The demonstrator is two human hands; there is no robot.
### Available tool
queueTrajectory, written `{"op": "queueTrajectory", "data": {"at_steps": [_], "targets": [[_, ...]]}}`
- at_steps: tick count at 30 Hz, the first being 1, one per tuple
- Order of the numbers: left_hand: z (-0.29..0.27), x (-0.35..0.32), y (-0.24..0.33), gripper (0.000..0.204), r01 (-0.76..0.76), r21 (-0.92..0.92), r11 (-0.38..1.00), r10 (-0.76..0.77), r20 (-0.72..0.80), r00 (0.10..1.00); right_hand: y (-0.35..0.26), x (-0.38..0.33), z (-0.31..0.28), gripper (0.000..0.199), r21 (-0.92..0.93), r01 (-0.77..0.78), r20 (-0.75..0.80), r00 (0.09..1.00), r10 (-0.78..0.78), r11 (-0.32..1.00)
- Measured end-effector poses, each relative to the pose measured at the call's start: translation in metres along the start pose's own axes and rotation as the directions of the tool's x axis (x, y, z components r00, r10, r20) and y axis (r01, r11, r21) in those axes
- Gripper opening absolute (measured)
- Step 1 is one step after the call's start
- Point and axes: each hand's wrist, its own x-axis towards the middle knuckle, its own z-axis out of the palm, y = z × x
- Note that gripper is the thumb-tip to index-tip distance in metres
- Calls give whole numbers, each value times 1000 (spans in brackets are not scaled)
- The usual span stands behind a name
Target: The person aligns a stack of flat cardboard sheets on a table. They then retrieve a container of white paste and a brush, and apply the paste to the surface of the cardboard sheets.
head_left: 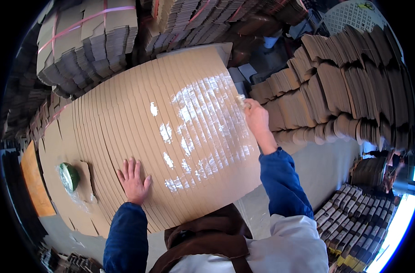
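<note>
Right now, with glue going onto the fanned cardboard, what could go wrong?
1. The left hand lies flat on the fanned cardboard sheets, close to the shiny wet patches; it could slide into them and smear.
2. The right hand works the brush at the far edge of the fan, so glue might drip onto the stacks beside it.
3. The green bowl sits on the sheets; shifting them may tip it.

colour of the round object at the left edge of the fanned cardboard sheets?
Green round object, in clear plastic; head view.
</note>
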Motion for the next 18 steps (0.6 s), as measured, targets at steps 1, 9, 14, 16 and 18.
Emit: {"op": "queueTrajectory", "data": {"at_steps": [1, 9, 14, 16, 18], "targets": [[0, 4, 2, 73, 5, -6, 1000, -5, 6, 1000, -4, 1, 5, 19, 22, 58, 6, 998, -58, 998], [-2, -2, -4, 73, 13, 0, 1000, -13, 36, 999, -14, 38, 20, 19, 42, 75, 99, 992, -79, 996], [-2, -3, -4, 73, 9, 11, 1000, -9, 33, 999, -2, 71, 22, 17, -10, 41, 58, 997, -41, 999], [1, 0, -3, 73, 3, 5, 1000, -3, 17, 1000, -4, 66, 30, 16, 29, 81, 48, 995, -82, 996], [0, 0, -3, 73, -1, 2, 1000, 1, 14, 1000, 7, 67, 10, 16, -44, -50, 41, 998, 51, 998]]}}
